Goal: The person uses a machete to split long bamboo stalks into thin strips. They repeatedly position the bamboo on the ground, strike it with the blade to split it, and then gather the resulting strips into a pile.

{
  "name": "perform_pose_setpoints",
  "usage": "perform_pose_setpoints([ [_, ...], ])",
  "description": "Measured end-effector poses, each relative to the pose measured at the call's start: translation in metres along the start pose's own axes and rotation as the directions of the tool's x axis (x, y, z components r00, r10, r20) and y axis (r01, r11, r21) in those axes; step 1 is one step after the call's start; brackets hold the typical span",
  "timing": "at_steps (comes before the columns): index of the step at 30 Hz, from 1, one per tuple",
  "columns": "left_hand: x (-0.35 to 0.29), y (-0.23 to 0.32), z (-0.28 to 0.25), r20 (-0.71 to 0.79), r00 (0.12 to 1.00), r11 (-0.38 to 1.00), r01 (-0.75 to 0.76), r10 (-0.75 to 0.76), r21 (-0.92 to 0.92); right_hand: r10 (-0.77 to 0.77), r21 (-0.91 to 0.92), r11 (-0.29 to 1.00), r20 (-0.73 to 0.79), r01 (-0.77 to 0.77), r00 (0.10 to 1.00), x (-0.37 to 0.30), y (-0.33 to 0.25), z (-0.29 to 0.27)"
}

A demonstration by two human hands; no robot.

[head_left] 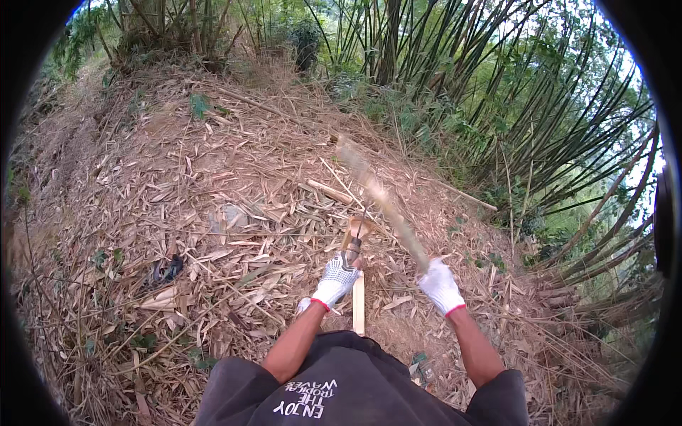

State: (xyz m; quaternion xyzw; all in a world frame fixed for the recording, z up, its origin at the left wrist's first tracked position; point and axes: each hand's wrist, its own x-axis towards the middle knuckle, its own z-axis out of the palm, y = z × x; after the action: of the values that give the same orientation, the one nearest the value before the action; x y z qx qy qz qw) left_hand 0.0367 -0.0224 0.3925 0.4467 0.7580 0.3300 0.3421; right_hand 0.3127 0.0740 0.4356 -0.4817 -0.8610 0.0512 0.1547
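My left hand, in a white knit glove with a red cuff, is closed around the dark handle of a thin-bladed tool. The tool sits above a pale upright piece of split bamboo, which stands between my knees. My right hand, gloved the same way, grips the lower end of a long wooden stick. The stick slants up and to the left and is blurred by motion. The two hands are apart, the right one a little right of the tool.
The ground is a slope covered in dry bamboo leaves and husks. A dark object lies on the litter to the left. Dense bamboo stems lean in on the right and at the back.
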Motion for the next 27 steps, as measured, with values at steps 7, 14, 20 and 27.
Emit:
perform_pose_setpoints([
  [7,-0.009,-0.007,0.008,0.092,0.995,0.997,0.031,-0.038,0.077,0.139,0.392,0.915,-0.088,-0.094,0.986,0.032,-0.108,-0.104],
  [14,0.004,0.001,0.004,0.065,0.993,0.994,0.092,-0.096,0.061,0.337,0.729,0.033,-0.652,0.684,0.679,0.062,-0.145,-0.197],
  [20,0.012,-0.004,0.028,0.049,0.988,0.987,-0.148,0.145,0.06,0.326,-0.033,0.941,0.351,-0.336,0.878,-0.023,-0.007,-0.014],
  [27,0.022,-0.023,0.036,0.051,0.998,0.998,0.03,-0.033,0.058,0.145,0.475,0.879,-0.339,0.037,0.93,0.031,-0.099,-0.144],
])
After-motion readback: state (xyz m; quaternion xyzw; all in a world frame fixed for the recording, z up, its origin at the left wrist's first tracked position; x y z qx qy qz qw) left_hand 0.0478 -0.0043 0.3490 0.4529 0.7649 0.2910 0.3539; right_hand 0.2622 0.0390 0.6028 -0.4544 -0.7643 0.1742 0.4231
